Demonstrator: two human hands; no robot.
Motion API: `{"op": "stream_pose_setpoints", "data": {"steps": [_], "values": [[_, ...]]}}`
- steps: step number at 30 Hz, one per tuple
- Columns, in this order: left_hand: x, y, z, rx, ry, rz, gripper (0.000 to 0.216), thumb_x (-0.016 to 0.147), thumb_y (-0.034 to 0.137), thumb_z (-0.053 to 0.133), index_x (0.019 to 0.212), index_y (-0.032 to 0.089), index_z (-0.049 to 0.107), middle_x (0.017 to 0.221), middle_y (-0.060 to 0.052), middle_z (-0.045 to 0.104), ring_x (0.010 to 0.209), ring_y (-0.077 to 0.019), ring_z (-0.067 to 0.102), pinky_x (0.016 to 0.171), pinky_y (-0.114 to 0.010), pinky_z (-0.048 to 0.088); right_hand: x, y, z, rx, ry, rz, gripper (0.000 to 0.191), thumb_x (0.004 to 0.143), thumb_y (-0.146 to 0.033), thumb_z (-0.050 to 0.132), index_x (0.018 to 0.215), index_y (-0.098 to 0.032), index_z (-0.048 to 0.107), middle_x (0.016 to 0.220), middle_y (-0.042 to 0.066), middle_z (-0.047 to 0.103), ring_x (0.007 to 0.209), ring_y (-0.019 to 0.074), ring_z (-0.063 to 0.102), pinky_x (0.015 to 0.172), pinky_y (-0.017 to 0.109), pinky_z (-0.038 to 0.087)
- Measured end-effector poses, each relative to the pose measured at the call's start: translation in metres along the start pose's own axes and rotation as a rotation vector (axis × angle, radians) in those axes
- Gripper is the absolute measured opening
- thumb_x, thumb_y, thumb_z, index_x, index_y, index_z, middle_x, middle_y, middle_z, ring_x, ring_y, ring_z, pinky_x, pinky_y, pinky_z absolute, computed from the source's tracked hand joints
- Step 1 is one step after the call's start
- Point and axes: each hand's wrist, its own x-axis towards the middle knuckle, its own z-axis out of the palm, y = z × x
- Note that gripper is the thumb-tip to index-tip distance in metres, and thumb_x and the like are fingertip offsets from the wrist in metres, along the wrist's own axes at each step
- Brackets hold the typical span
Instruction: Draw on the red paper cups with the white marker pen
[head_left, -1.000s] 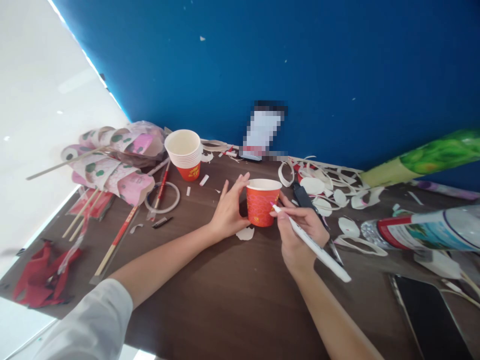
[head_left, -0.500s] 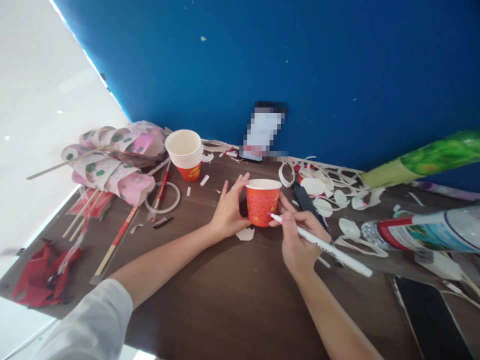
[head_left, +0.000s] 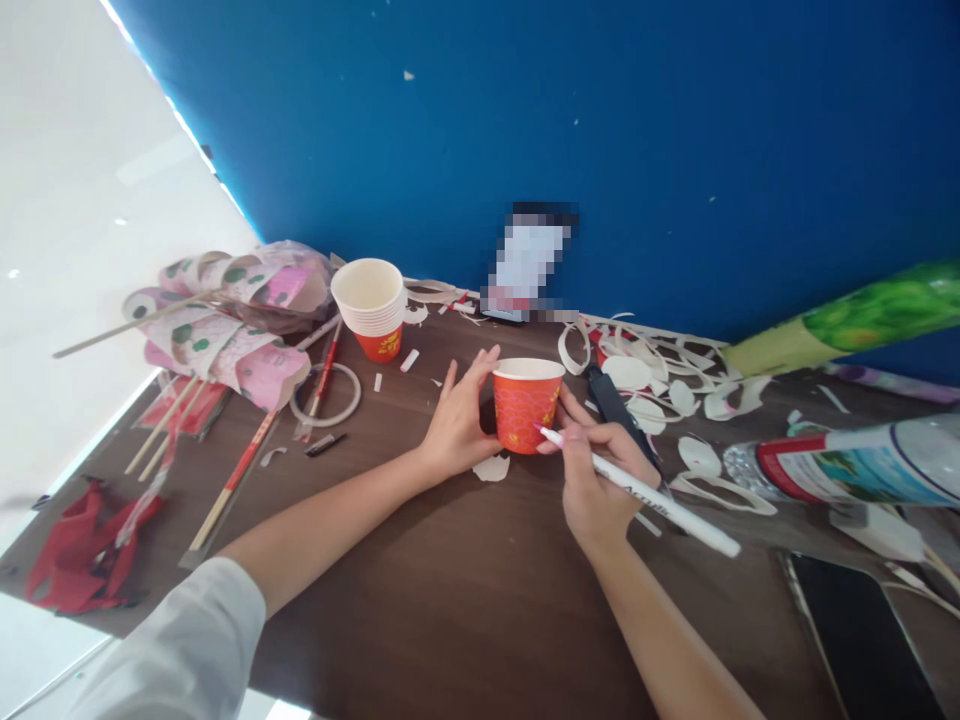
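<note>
A red paper cup (head_left: 525, 405) with a gold pattern and a pale rim stands upright on the brown table. My left hand (head_left: 459, 425) steadies its left side, thumb low and fingertips near the rim. A white acrylic marker (head_left: 675, 515) is gripped in my right hand (head_left: 604, 480), its pink tip at the lower front of the cup. Some fingers of that hand reach along the cup's right side, partly hidden. A small white paper scrap (head_left: 491, 468) lies just below the cup.
Stacked paper cups (head_left: 369, 300) stand at the back left, near pink paper bundles (head_left: 225, 345) with sticks. White paper cuttings (head_left: 630, 375) spread to the right. A bottle (head_left: 847, 465) and a phone (head_left: 859, 630) lie far right; another phone (head_left: 529, 260) leans on the blue wall.
The marker's rear end has shifted very slightly left. Both hands and the cup stay practically where they were.
</note>
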Motion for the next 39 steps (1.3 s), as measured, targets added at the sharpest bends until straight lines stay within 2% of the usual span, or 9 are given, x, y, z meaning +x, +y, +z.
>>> {"op": "stream_pose_setpoints", "data": {"steps": [10, 15, 19, 25, 39], "values": [[0.001, 0.001, 0.000, -0.010, -0.010, -0.012, 0.092, 0.063, 0.030, 0.081, 0.134, 0.025, 0.022, 0.148, -0.018, 0.037, 0.141, -0.0338, 0.031, 0.115, -0.065, 0.014, 0.001, 0.001, 0.000, -0.023, -0.009, -0.010, 0.020, 0.084, -0.019, 0.058, 0.064, -0.021, 0.056, 0.068, 0.003, 0.074, 0.105, 0.0286, 0.069, 0.087, 0.045, 0.059], [0.001, 0.001, -0.001, 0.027, -0.010, -0.034, 0.093, 0.065, 0.034, 0.080, 0.136, 0.024, 0.021, 0.146, -0.018, 0.039, 0.141, -0.0339, 0.032, 0.116, -0.063, 0.015, 0.001, 0.008, -0.003, 0.046, -0.001, 0.044, 0.019, 0.085, -0.025, 0.059, 0.066, -0.020, 0.056, 0.059, 0.001, 0.071, 0.104, 0.0289, 0.069, 0.084, 0.043, 0.059], [-0.001, 0.000, 0.000, 0.070, 0.008, -0.055, 0.093, 0.065, 0.030, 0.078, 0.137, 0.023, 0.019, 0.143, -0.017, 0.042, 0.140, -0.0329, 0.033, 0.116, -0.060, 0.016, 0.001, 0.011, -0.003, 0.040, -0.027, 0.062, 0.009, 0.078, -0.025, 0.067, 0.076, -0.019, 0.062, 0.079, 0.007, 0.075, 0.102, 0.0300, 0.070, 0.079, 0.039, 0.061], [-0.001, 0.000, 0.000, 0.110, 0.017, -0.057, 0.091, 0.064, 0.024, 0.077, 0.136, 0.023, 0.020, 0.142, -0.018, 0.042, 0.140, -0.0323, 0.035, 0.115, -0.059, 0.019, -0.001, 0.018, -0.001, 0.130, -0.124, -0.024, 0.007, 0.073, -0.018, 0.067, 0.069, -0.021, 0.062, 0.070, 0.003, 0.069, 0.101, 0.0318, 0.070, 0.094, 0.054, 0.053], [-0.001, 0.001, 0.000, 0.124, 0.001, -0.065, 0.088, 0.064, 0.019, 0.074, 0.135, 0.022, 0.021, 0.142, -0.018, 0.043, 0.140, -0.0317, 0.033, 0.115, -0.058, 0.019, -0.002, 0.024, 0.000, 0.158, -0.127, -0.024, 0.012, 0.073, -0.016, 0.068, 0.067, -0.022, 0.059, 0.072, 0.002, 0.068, 0.103, 0.0328, 0.069, 0.094, 0.055, 0.053]]}}
